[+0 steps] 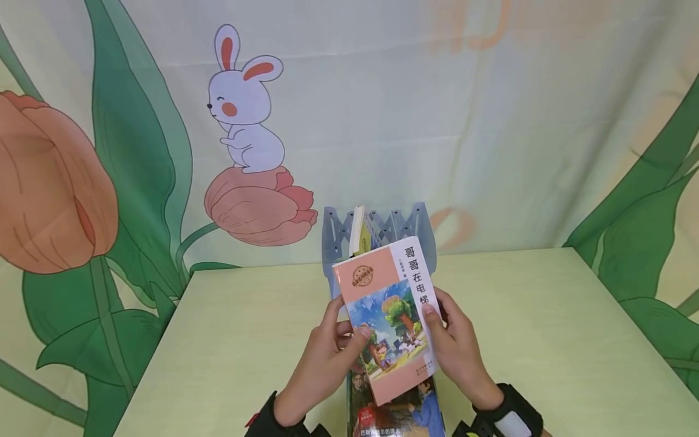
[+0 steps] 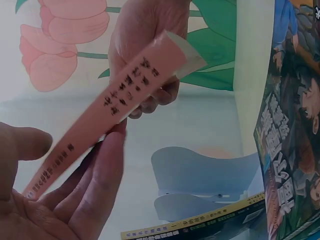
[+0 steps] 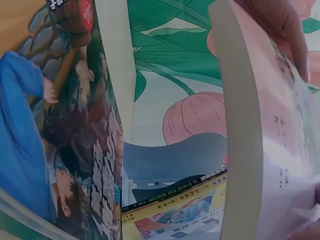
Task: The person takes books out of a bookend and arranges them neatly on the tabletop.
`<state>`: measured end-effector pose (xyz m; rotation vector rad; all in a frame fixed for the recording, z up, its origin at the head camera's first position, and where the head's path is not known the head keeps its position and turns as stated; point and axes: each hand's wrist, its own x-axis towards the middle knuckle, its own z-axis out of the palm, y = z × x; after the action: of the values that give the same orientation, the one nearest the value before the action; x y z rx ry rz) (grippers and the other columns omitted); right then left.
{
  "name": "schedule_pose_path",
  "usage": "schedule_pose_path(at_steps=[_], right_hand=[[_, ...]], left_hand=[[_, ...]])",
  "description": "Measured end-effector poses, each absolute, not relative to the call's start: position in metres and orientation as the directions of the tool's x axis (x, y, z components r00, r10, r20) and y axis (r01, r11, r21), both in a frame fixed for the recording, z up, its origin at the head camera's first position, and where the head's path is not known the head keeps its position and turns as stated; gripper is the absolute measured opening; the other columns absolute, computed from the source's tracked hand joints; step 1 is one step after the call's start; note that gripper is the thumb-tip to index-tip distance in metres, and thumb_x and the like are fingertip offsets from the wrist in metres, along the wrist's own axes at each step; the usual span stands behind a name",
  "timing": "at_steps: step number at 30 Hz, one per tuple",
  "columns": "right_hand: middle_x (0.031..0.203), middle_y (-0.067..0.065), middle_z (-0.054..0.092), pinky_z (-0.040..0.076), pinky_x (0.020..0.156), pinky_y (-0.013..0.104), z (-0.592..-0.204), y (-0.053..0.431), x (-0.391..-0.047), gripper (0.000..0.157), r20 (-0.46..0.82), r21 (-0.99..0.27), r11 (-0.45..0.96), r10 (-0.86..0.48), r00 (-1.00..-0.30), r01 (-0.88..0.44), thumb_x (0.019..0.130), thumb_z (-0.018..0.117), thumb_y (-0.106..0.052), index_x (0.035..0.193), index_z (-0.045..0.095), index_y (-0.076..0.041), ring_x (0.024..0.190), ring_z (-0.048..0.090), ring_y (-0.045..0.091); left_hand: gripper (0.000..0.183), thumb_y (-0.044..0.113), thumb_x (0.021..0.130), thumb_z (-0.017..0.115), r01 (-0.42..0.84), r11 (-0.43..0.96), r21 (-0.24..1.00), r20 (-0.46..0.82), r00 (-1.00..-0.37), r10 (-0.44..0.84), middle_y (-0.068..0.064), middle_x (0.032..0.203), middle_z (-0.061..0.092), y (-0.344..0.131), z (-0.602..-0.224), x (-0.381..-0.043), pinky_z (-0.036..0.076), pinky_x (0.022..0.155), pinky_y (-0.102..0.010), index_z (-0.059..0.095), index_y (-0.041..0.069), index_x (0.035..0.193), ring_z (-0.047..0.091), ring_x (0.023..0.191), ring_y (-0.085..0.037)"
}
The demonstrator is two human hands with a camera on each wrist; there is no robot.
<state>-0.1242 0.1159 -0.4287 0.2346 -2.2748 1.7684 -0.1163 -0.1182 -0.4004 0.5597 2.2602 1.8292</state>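
A pink-and-white paperback book (image 1: 384, 379), with a picture of trees on its cover, is held tilted above the table by both hands. My left hand (image 1: 322, 358) grips its left side, thumb on the front cover. The right hand (image 1: 459, 349) pinches the opposite edge, its thumb also lying on the cover. Its pink spine (image 2: 105, 112) faces the left wrist camera, and the pale page edges (image 3: 240, 120) show in the right wrist view. Underneath is a dark illustrated book (image 1: 428, 413), partly covered by the held one.
Behind the held book stands a blue-grey book rack (image 1: 423, 230) at the table's back edge. Several thin books (image 3: 175, 200) lean inside it, yellow and dark spines showing. The pale table (image 1: 546, 340) meets a curtain (image 1: 382, 121) printed with a rabbit and tulips.
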Motion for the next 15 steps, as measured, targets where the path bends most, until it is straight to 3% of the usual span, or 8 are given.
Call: schedule_pose_path(at_steps=[2, 6, 11, 15], right_hand=[[0.116, 0.016, 0.064, 0.056, 0.063, 0.031, -0.431, 0.116, -0.124, 0.040, 0.271, -0.933, 0.254, 0.035, -0.962, -0.253, 0.105, 0.046, -0.026, 0.143, 0.047, -0.014, 0.081, 0.064, 0.012], [0.116, 0.014, 0.064, 0.056, 0.063, 0.030, -0.435, 0.115, -0.123, 0.042, 0.236, -0.934, 0.282, 0.036, -0.971, -0.217, 0.105, 0.046, -0.027, 0.145, 0.045, -0.015, 0.081, 0.064, 0.014], [0.122, 0.016, 0.064, 0.055, 0.064, 0.028, -0.436, 0.116, -0.121, 0.047, 0.225, -0.924, 0.321, 0.022, -0.974, -0.206, 0.104, 0.048, -0.024, 0.149, 0.042, -0.013, 0.086, 0.064, 0.019], [0.127, 0.016, 0.063, 0.055, 0.064, 0.027, -0.438, 0.118, -0.117, 0.049, 0.203, -0.918, 0.348, 0.006, -0.979, -0.188, 0.104, 0.050, -0.023, 0.150, 0.040, -0.014, 0.092, 0.065, 0.021]], left_hand=[[0.069, 0.032, 0.102, 0.052, 0.146, 0.171, 0.974, 0.066, -0.914, 0.400, -0.015, 0.122, 0.067, -0.118, -0.404, -0.118, 0.059, 0.064, -0.037, 0.009, 0.032, 0.156, 0.072, 0.090, -0.015], [0.073, 0.035, 0.103, 0.050, 0.153, 0.205, 0.967, 0.067, -0.926, 0.372, -0.015, 0.113, 0.070, -0.119, -0.410, -0.119, 0.058, 0.064, -0.033, 0.003, 0.024, 0.158, 0.071, 0.082, -0.014], [0.072, 0.035, 0.103, 0.050, 0.189, 0.253, 0.949, 0.102, -0.942, 0.320, -0.011, 0.093, 0.070, -0.119, -0.414, -0.120, 0.055, 0.062, -0.029, 0.008, 0.016, 0.159, 0.065, 0.064, -0.017], [0.069, 0.035, 0.103, 0.049, 0.189, 0.269, 0.944, 0.103, -0.947, 0.303, -0.007, 0.080, 0.066, -0.120, -0.418, -0.123, 0.049, 0.058, -0.026, 0.012, 0.017, 0.159, 0.058, 0.057, -0.014]])
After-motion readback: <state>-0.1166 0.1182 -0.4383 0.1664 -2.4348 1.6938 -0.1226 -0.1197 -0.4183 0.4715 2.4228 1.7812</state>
